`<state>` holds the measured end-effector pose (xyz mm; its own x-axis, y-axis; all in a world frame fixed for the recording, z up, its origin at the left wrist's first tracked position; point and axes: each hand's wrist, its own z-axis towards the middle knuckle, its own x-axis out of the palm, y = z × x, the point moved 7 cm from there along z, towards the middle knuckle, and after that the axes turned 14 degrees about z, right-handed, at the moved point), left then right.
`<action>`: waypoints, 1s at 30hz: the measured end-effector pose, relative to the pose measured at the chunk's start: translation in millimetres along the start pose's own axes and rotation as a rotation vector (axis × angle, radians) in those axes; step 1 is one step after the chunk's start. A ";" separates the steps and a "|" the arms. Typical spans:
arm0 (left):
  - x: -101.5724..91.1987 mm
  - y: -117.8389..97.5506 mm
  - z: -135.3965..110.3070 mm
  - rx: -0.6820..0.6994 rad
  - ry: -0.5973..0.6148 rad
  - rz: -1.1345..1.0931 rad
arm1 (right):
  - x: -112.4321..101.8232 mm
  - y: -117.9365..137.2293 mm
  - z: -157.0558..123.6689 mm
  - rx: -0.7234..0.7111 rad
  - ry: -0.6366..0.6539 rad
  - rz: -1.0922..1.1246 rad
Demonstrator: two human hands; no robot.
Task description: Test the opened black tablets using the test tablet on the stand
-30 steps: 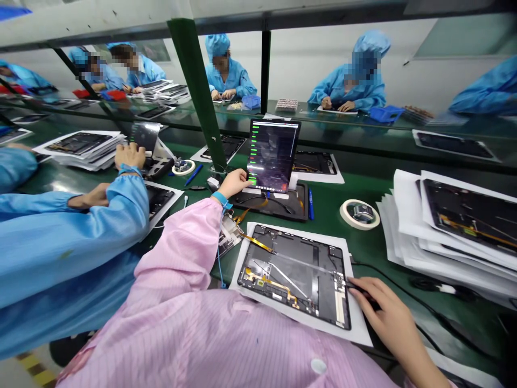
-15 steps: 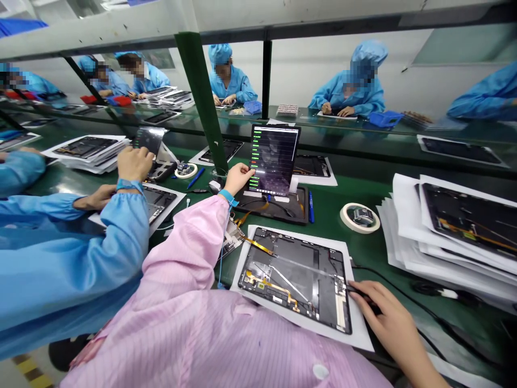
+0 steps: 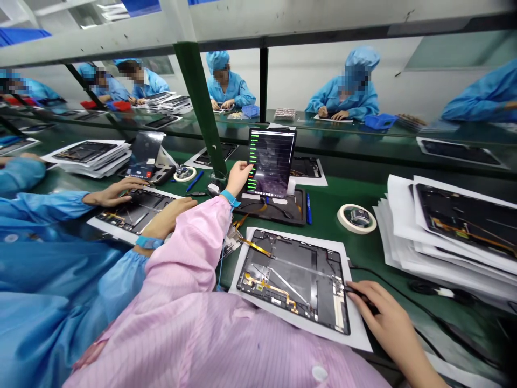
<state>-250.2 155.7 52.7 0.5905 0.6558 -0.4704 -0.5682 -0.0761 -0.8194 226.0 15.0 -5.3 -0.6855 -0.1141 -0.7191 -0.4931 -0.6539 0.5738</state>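
My left hand [image 3: 239,178] is at the left edge of an upright tablet screen [image 3: 270,161], fingers closed on that edge and a fingertip on its lit front. Rows of green text and one red row show there. My right hand [image 3: 377,304] grips a black cable plug [image 3: 365,295] at the right edge of an opened tablet housing [image 3: 294,277]; the fingers partly hide the plug. The housing lies face up on a white sheet [image 3: 357,328], its ribbon cables exposed. A gold ribbon cable [image 3: 256,247] runs from its upper left to a circuit board [image 3: 233,240].
Right of the housing lie a tape roll [image 3: 357,219], a stack of housings and sheets [image 3: 444,258], and black cables [image 3: 448,318]. A blue pen [image 3: 309,208] lies beside the screen's black tray [image 3: 297,215]. A co-worker's hands [image 3: 165,218] work close at left.
My left hand has risen slightly along the screen edge, and the red row sits lower. My right hand stays at the plug. The co-worker's hands have moved down onto their housing.
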 end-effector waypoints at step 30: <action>0.2 -67.7 -44.9 -0.214 -0.276 0.272 | 2.2 6.7 0.2 -0.016 0.011 -0.010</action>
<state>-185.8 127.2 93.3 0.2440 0.7644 -0.5968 -0.5327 -0.4086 -0.7411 221.0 10.6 -2.9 -0.6745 -0.1157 -0.7291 -0.4912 -0.6670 0.5602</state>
